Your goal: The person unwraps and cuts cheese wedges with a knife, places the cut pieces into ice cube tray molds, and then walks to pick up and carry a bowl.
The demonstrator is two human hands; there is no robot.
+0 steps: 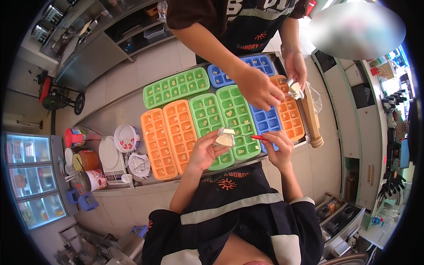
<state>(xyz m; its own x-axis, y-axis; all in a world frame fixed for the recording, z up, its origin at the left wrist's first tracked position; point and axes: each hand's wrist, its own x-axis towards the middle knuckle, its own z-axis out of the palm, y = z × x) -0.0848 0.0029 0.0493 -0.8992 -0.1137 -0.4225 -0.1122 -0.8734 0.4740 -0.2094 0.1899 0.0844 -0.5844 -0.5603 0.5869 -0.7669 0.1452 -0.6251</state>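
My left hand [206, 149] is closed on a pale, cheese-like wedge [225, 139] in partly peeled silver foil, held above the green trays. In my right hand [280, 148] is a small tool with a red handle [258, 137]; its thin tip points left toward the wedge. What kind of tool it is, I cannot tell. Below my hands lie a green ice cube tray [242, 153], a blue ice cube tray [267, 118] and orange ice cube trays [154, 148]. Small pale pieces sit in many compartments of the green and orange trays.
Across the metal table [110, 112], a co-worker's hands [261, 90] hold another foil-wrapped piece [295, 89] over the right-hand trays. A wooden bar [312, 126] lies at the table's right end. Tubs [127, 138], a scale [115, 176] and jars [89, 160] stand at the left.
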